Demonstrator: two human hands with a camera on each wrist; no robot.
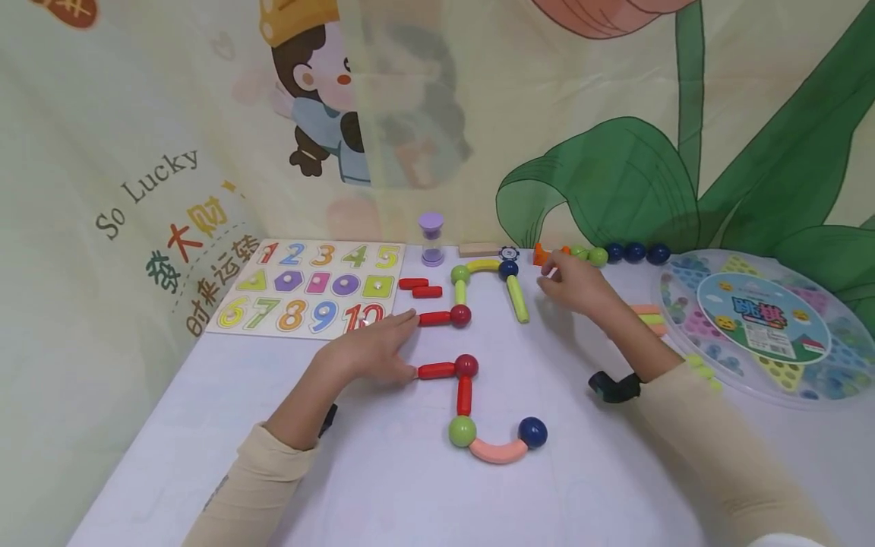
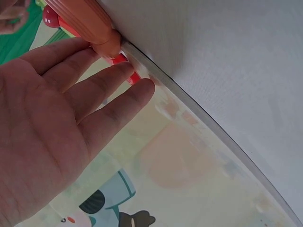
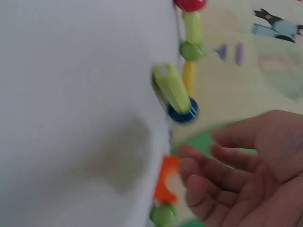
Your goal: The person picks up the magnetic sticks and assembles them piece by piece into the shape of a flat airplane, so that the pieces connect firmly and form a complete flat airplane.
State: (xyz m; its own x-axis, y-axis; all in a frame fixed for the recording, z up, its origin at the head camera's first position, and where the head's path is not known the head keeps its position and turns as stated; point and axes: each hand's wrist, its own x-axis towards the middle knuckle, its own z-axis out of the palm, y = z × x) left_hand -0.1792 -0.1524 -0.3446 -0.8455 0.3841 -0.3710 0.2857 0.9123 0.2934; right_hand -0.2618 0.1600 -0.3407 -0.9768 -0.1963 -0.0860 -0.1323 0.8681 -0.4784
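My left hand (image 1: pixel 372 351) is spread with straight fingers (image 2: pixel 106 90) at the left ends of two red rods. Its fingertips are by the upper red rod (image 1: pixel 435 319) and its thumb is by the lower red rod (image 1: pixel 436 371); whether they touch is unclear. The upper rod joins a chain of red ball (image 1: pixel 461 315), green balls, a yellow curved rod (image 1: pixel 484 265) and a navy ball (image 1: pixel 508 270). The lower chain ends in a pink curved rod (image 1: pixel 499 452) and a navy ball (image 1: pixel 532 432). My right hand (image 1: pixel 577 282), loosely curled and holding nothing, hovers near an orange piece (image 3: pixel 166 179).
A number puzzle board (image 1: pixel 273 300) lies at left, with two loose red rods (image 1: pixel 427 292) beside it. A purple hourglass (image 1: pixel 431 239) stands at the back. Several green and navy balls (image 1: pixel 635 252) line the back right, next to a round board game (image 1: pixel 766 327).
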